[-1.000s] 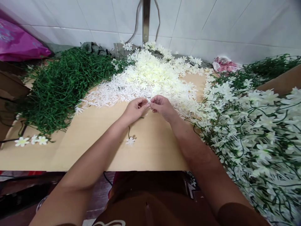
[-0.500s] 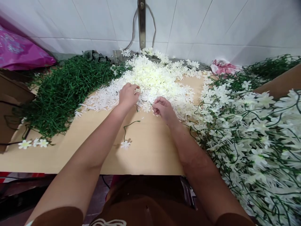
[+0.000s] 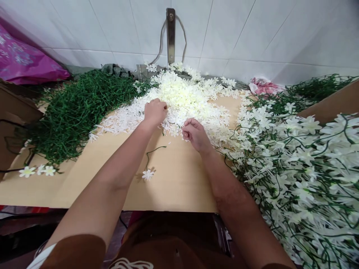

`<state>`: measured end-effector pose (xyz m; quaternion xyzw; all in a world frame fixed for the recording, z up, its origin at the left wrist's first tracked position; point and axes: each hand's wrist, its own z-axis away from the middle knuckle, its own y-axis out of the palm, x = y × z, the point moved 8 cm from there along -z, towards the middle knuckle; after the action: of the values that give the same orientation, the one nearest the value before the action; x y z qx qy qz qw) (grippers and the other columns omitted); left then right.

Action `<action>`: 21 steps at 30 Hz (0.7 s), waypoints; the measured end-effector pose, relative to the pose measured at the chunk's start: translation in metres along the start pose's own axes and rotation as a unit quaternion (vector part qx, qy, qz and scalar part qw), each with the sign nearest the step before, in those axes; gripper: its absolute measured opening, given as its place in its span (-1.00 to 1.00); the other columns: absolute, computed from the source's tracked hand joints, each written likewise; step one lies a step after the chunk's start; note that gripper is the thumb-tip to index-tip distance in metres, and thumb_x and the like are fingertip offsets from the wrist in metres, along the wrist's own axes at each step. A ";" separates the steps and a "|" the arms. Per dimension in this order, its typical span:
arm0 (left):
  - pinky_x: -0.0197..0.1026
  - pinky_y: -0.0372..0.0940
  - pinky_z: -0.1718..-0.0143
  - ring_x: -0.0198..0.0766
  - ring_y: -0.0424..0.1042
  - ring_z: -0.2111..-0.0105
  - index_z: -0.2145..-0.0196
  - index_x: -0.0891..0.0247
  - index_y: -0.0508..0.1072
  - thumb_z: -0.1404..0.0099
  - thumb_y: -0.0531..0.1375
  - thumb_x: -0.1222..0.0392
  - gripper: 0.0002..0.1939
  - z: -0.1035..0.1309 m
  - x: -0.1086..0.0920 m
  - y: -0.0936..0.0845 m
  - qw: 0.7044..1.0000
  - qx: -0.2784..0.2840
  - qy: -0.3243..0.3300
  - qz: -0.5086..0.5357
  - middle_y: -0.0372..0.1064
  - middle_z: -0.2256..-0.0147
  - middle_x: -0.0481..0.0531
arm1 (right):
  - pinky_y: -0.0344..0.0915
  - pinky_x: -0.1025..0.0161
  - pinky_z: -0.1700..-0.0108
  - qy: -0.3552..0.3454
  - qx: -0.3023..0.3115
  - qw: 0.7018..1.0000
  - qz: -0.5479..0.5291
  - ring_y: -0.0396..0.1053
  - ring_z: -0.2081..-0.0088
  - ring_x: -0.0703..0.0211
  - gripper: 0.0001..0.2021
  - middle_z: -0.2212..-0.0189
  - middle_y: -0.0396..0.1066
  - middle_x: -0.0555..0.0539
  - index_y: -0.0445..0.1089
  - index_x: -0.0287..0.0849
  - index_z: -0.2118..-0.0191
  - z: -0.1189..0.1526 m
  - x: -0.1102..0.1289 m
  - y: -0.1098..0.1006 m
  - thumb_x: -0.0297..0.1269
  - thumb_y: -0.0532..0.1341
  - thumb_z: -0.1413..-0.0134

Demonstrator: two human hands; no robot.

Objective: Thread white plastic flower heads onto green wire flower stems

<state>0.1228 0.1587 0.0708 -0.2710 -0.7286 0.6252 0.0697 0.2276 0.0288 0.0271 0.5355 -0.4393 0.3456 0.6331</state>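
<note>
Ahead of both hands, head view: white blossom pile [image 3: 182, 89], near side partly hidden by the left hand.
Left hand [image 3: 155, 113]: bent over the pile, fingertips out of sight; can't tell if open or gripping a blossom.
Right hand [image 3: 194, 132]: fingers curled closed at the pile's near edge; thin green bit by the fingertips, can't tell if pinched.
Single stemmed flower [image 3: 148, 174]: lying on the board [image 3: 179, 179] below both hands, touching neither.
Green stem heap [image 3: 84, 101]: left of left hand, tangled, individual stems hard to separate.
Stemmed white flowers [image 3: 294, 175]: massed right of right hand, cut off by frame.
</note>
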 end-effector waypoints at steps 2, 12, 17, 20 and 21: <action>-0.08 0.16 0.09 -0.03 0.35 0.08 0.27 0.23 0.55 -0.23 0.16 0.20 -0.82 -0.001 0.005 -0.007 0.999 -0.021 -0.012 0.049 0.43 0.15 0.15 | -0.01 0.42 0.57 0.001 -0.002 1.000 0.010 0.09 0.65 0.45 -0.83 0.72 0.16 0.21 0.19 -0.13 0.49 -0.001 0.000 -0.003 -0.39 0.23 0.27; -0.32 0.09 0.43 -0.44 0.17 0.56 0.51 0.33 0.39 -0.10 0.21 0.39 -0.93 0.062 0.040 -0.018 0.863 0.009 -0.147 0.483 0.26 0.58 -0.12 | 0.14 0.26 0.35 -0.107 0.011 0.839 0.533 0.18 0.47 0.24 -0.91 0.49 0.25 -0.01 0.27 -0.16 0.45 0.005 -0.004 0.010 -0.49 0.12 0.12; -0.40 0.08 0.53 -0.49 0.23 0.61 0.48 0.32 0.38 -0.04 0.28 0.34 -0.88 0.103 0.051 0.004 0.729 0.080 -0.227 0.641 0.35 0.58 -0.09 | 0.22 0.09 0.06 -0.130 0.081 0.702 0.696 0.26 0.13 -0.05 -0.78 0.21 0.34 -0.27 0.44 -0.26 0.23 0.010 -0.019 0.032 -0.48 0.11 -0.01; -0.42 0.11 0.55 -0.49 0.28 0.60 0.44 0.30 0.36 -0.02 0.30 0.39 -0.83 0.118 0.055 0.014 0.659 0.088 -0.272 0.695 0.42 0.55 -0.05 | 0.21 0.02 0.00 -0.161 0.112 0.701 0.686 0.23 0.14 -0.06 -0.80 0.24 0.35 -0.28 0.46 -0.26 0.27 0.008 -0.023 0.038 -0.49 0.09 -0.05; -0.43 0.13 0.55 -0.48 0.29 0.60 0.44 0.30 0.35 -0.04 0.29 0.41 -0.83 0.121 0.055 0.017 0.641 0.092 -0.281 0.708 0.42 0.55 -0.04 | 0.21 0.01 0.01 -0.166 0.114 0.706 0.679 0.23 0.16 -0.06 -0.83 0.27 0.35 -0.27 0.45 -0.25 0.33 0.007 -0.023 0.038 -0.50 0.10 -0.04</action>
<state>0.0280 0.0806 0.0161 -0.5073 -0.2374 0.5931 -0.5784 0.1834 0.0298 0.0198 0.2094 -0.7392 0.6353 0.0785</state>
